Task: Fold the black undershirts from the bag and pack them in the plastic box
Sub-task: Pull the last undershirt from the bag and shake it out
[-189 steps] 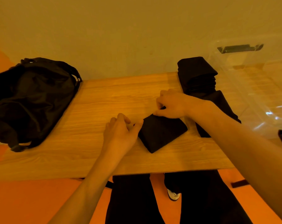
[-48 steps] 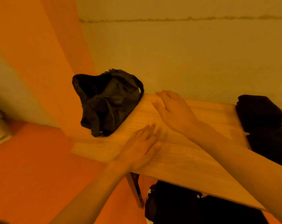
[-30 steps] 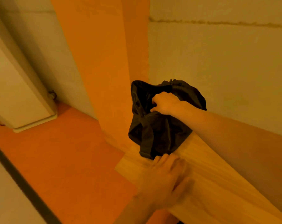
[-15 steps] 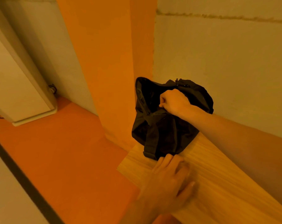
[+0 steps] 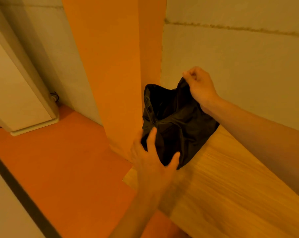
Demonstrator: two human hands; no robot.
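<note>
Far left of the bag point(image 5: 176, 127) stood a pale cabinet point(image 5: 16, 93) on the orange floor point(image 5: 59, 160), and nothing doing over there! Nearer the bag, an orange strip point(image 5: 114, 66) ran up just behind its left edge.

Then the action. The left hand point(image 5: 152, 157) was at the bag's near, lower side, fingers straight and spread, gripping nothing. Its fingertips lay over the black fabric, though whether they pressed it or only hovered I could not tell.

The bag itself sat on the left end of the table point(image 5: 231, 186), backed against the wall point(image 5: 239, 66), its mouth gaping dark at the top.

Up at the bag's top right, the right hand point(image 5: 200, 85) had a pinch on a fold of the rim. Thumb and curled fingers nipped the black cloth and held it above the rest of the bag. Right of the bag, the tabletop ran off to the frame edge.

So where did the job stand? No shirt showed anywhere. The bag's mouth was too dark to read and the box was out of view, so how many were already folded and packed could not be told. By my reading this was the fetching step, with the bag held open and the free hand poised to go in. Pulling out a shirt, folding it and packing it looked yet to be done.
</note>
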